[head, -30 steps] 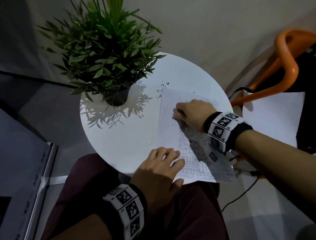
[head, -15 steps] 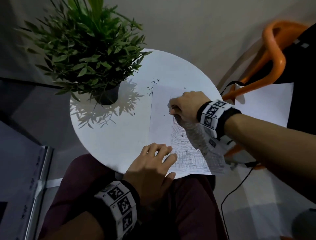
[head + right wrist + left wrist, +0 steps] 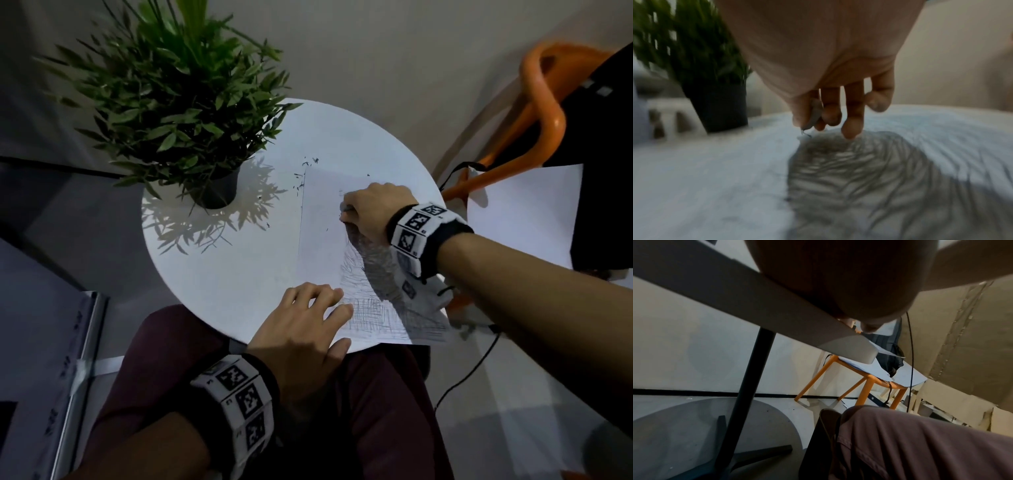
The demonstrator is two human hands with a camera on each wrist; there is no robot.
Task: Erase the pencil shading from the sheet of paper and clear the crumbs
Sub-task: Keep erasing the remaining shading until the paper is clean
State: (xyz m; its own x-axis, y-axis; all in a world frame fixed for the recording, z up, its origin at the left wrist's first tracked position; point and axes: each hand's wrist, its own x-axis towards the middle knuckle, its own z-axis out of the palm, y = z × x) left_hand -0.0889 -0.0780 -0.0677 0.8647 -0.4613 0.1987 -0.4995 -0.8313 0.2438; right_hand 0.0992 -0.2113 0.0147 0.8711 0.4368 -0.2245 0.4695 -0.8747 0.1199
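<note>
A white sheet of paper [image 3: 320,240] lies on the right half of the round white table [image 3: 222,274]. Pencil shading [image 3: 371,308] covers its near right part; the upper left part is pale. My right hand [image 3: 371,209] pinches a small grey eraser [image 3: 815,115] between thumb and fingers, its tip down on the paper at the top edge of the shading [image 3: 849,170]. My left hand [image 3: 308,318] lies flat on the sheet's near left corner, fingers straight. Dark eraser crumbs [image 3: 303,174] lie scattered past the sheet's far left corner.
A potted green plant [image 3: 185,113] stands on the table's far left. An orange chair [image 3: 534,113] carrying loose white paper [image 3: 524,212] stands to the right. My dark red trousers [image 3: 342,411] are below the table's near edge. A black cable [image 3: 479,359] runs on the floor.
My right hand with the eraser has shifted a little up the sheet, away from me. My left hand stays pressed on the near corner.
</note>
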